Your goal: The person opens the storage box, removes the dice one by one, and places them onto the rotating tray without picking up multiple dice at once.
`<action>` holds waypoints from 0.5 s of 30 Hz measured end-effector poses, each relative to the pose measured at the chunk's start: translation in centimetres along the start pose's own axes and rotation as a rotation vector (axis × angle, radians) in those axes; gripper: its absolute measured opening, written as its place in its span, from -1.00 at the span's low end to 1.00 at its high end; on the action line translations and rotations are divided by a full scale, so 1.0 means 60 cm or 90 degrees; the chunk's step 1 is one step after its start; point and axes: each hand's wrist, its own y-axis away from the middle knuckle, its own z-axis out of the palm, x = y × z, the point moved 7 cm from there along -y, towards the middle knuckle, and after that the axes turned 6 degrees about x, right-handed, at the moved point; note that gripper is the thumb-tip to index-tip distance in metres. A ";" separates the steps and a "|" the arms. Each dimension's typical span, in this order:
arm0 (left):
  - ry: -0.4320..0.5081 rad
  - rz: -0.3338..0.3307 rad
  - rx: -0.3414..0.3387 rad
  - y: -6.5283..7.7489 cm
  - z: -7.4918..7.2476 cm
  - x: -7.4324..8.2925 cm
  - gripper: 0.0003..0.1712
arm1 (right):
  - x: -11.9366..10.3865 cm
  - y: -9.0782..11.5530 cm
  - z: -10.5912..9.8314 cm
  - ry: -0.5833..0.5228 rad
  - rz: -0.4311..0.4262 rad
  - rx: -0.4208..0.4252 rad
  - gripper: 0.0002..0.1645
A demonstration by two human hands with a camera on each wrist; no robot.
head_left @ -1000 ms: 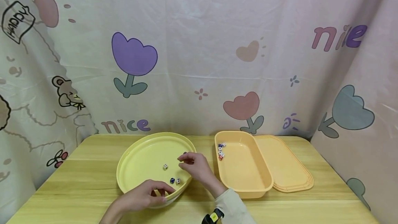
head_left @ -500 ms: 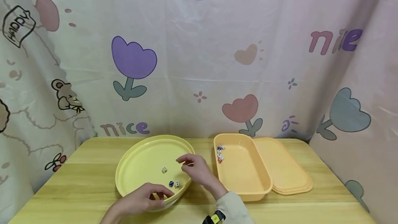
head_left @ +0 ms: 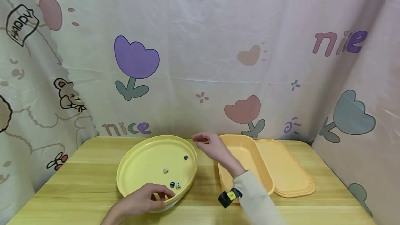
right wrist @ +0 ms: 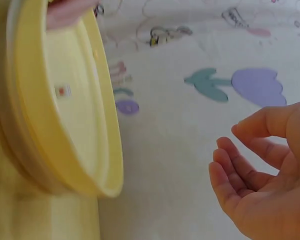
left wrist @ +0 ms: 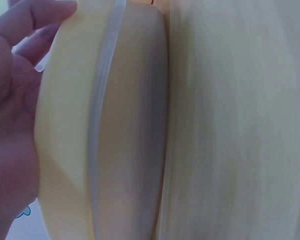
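Observation:
My left hand [head_left: 148, 199] grips the near rim of a round yellow tray [head_left: 125, 159], fingers bent over the edge. In the left wrist view, the fingers [left wrist: 45, 12] lie against the tray's wall [left wrist: 65, 115]. Inside the tray are a white die [head_left: 166, 170] near the middle, a blue die [head_left: 172, 184] beside another white die [head_left: 178, 185] near my left fingers, and a dark blue die [head_left: 186, 157] at the right. My right hand [head_left: 214, 147] hangs in the air right of the tray, fingers loosely bent; the right wrist view shows nothing between them.
An orange rectangular box [head_left: 265, 173] stands right of the tray, partly covered by my right forearm, which hides the box's left side. Its flat orange lid [head_left: 284, 169] lies on the wooden table [head_left: 81, 183] to the right. A printed curtain [head_left: 187, 61] hangs behind.
My right hand has lifted from over the tray's right side and moved up and right, towards the box. The dark blue die it covered now shows. My left hand stays on the rim.

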 end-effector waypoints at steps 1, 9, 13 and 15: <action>-0.003 -0.003 0.002 0.001 -0.001 -0.001 -0.76 | 0.002 -0.006 -0.006 0.005 0.004 0.001 -0.73; -0.011 -0.002 0.013 0.002 0.001 0.000 -0.76 | 0.061 -0.045 -0.057 0.013 0.053 0.055 -0.73; -0.018 0.001 0.012 0.003 0.002 -0.001 -0.74 | 0.108 -0.053 -0.081 0.010 0.090 0.094 -0.72; -0.021 -0.002 0.012 0.003 0.001 -0.001 -0.73 | 0.129 -0.055 -0.089 0.009 0.102 0.101 -0.71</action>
